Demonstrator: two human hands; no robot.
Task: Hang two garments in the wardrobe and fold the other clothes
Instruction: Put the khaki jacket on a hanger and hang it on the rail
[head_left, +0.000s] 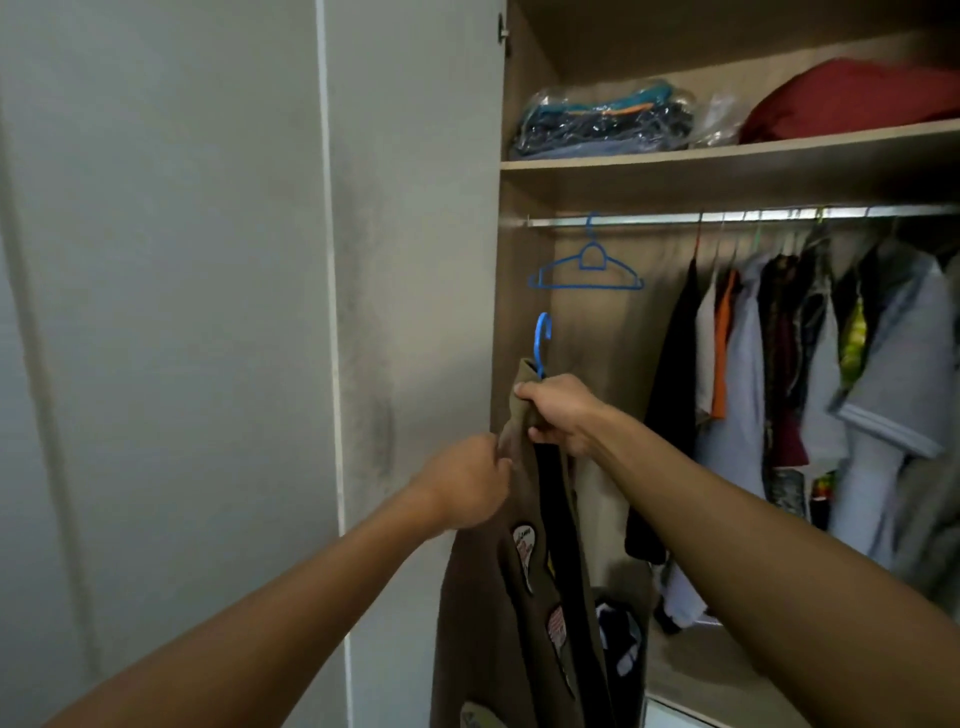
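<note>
Fingers of my right hand (558, 413) clench the brown jacket (519, 597) at its collar, under the blue hanger hook (543, 343).
Left hand (470, 486) pinches the near shoulder, apparently; contact is partly hidden. Jacket hangs before the open wardrobe, below the rail (649, 218). Judgement: soft, fairly heavy cloth; hold at collar and hanger neck.

Stored items sitting in and around the open closet

A clear plastic bag of folded clothes (608, 122) is lying on the upper shelf (727, 156), with a red bundle of fabric (852, 101) resting just beside it to the right. A pale closed door panel (156, 312) is filling the left side, its surface showing a dark smudged patch (382, 431).
</note>
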